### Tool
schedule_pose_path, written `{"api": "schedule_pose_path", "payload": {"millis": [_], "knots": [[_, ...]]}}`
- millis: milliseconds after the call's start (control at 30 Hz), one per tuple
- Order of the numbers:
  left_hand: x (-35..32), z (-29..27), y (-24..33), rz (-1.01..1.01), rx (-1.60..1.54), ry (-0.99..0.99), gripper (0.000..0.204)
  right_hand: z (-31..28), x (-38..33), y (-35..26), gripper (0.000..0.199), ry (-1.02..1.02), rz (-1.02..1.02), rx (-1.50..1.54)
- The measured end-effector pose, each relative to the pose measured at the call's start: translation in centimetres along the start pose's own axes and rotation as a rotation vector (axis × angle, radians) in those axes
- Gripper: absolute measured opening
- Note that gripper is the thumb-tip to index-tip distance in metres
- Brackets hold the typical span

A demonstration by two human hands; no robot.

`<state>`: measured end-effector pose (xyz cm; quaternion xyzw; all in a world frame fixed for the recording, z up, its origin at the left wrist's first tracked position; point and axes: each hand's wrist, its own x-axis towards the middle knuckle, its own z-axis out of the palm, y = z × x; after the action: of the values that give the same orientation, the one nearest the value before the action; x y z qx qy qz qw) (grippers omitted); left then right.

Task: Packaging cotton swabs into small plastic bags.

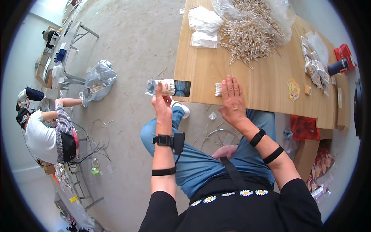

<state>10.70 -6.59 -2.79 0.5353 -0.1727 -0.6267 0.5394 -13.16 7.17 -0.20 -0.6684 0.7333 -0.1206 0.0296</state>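
Black daisy-trimmed clothing (239, 207) fills the near foreground; the left hand (161, 105) pinches a clear swab packet (167, 86) by the left edge of the surface (266, 87). Rightward, past a dark rectangle (182, 88), a swab row (218, 89) lies sticks crosswise, partly hidden by the flat, empty-looking right hand (233, 104); a loose heap (247, 38) sits beyond

Grey floor (131, 42), pale walls (326, 23), wooden table (270, 85), metal-legged benches (74, 79) at left
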Motion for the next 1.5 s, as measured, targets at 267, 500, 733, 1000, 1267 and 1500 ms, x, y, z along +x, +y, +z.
{"api": "schedule_pose_path", "payload": {"millis": [267,500,733,1000,1267,1500], "knots": [[3.7,1.1,-1.7,-0.078,-0.198,0.010,0.025,-0.7,0.1,-0.2,0.114,-0.058,0.032,0.012],[6.3,-0.7,-4.2,-0.293,-0.352,-0.071,0.015,0.7,2.4,-4.8,0.116,-0.058,-0.024,0.013],[6.2,-1.1,-4.0,-0.290,-0.400,-0.130,0.015,3.3,5.8,-11.1,0.109,-0.056,-0.076,0.103],[3.1,1.2,-2.0,-0.068,-0.330,0.009,0.021,4.4,7.2,-13.6,0.109,-0.042,-0.040,0.117],[2.7,1.6,-2.5,0.198,-0.248,-0.043,0.015,5.8,7.5,-14.0,0.101,0.090,-0.015,0.132],[2.3,2.0,-2.3,0.376,-0.160,-0.023,0.015,2.3,6.0,-10.3,0.113,-0.015,0.038,0.179]]}}
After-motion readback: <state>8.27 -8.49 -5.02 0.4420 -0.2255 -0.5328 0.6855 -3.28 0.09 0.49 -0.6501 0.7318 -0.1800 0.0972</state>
